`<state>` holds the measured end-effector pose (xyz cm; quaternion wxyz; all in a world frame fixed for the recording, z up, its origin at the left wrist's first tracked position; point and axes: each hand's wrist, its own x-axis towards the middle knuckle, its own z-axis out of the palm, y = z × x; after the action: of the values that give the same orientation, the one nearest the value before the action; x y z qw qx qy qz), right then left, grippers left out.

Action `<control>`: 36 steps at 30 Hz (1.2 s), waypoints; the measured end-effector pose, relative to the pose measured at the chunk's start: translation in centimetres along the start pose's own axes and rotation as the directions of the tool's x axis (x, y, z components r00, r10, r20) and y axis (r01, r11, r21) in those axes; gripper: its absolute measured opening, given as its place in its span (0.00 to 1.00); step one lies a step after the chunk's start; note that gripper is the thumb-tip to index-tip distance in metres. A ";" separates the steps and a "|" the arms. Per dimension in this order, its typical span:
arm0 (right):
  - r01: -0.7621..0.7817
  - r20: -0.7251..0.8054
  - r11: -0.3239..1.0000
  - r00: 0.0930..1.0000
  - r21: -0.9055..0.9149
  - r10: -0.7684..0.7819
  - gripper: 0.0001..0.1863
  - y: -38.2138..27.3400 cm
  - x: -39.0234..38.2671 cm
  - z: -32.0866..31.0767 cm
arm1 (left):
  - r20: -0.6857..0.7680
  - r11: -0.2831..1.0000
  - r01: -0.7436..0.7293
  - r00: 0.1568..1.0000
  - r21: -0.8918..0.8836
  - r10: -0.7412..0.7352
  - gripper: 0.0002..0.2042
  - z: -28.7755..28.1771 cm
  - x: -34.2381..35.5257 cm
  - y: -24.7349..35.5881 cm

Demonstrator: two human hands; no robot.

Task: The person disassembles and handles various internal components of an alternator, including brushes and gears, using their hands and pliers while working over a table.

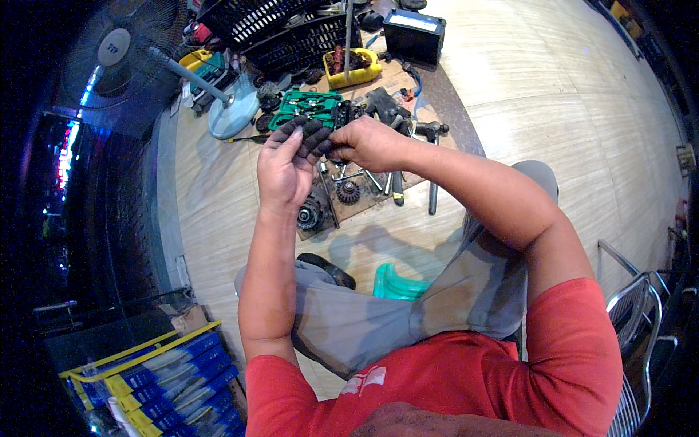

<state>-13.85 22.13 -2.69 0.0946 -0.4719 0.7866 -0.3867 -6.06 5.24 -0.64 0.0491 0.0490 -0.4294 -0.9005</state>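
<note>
A green tool case (290, 96) is laid open just beyond the raised hands, and a toothed gear (348, 191) is seen below them on a cardboard sheet (395, 75). The left hand (286, 167) is turned palm up with its blackened fingers curled, and the right hand (373, 142) is brought against them with fingertips pinched; whether anything is gripped in either cannot be told. Farther out, a hammer (433, 169) is laid to the right, a yellow container (366, 75) and a black battery (415, 40) are placed beyond, and a standing fan (114, 48) is set to the left.
</note>
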 end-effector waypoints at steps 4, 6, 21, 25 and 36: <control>0.016 0.080 0.986 0.997 -0.168 -0.003 0.06 -0.6 0.2 -1.4 | 0.008 0.986 0.114 0.993 0.122 -0.116 0.09 0.8 -0.5 0.5; 0.086 0.089 0.983 0.993 -0.163 -0.072 0.05 0.3 0.5 -1.6 | 0.057 0.961 0.187 0.978 0.205 -0.203 0.11 0.5 -0.4 0.5; 0.065 0.110 0.961 0.993 -0.268 -0.037 0.10 0.8 0.6 -4.2 | -0.101 0.654 0.374 0.904 0.658 -0.415 0.11 2.1 -1.5 0.0; 0.032 0.043 0.954 0.999 -0.297 -0.020 0.11 0.0 0.5 -4.2 | -0.137 0.587 0.310 0.937 0.748 -0.321 0.12 1.6 -1.3 -0.8; -0.097 -0.074 0.981 0.991 0.169 0.111 0.11 -2.1 -0.9 1.2 | -0.194 0.952 0.016 0.980 0.306 0.046 0.12 0.7 -0.3 -1.6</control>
<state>-11.30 21.73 -2.25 0.1208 -0.4040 0.7787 -0.4645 -5.94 6.84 -1.48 0.0903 0.1423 -0.5570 -0.8133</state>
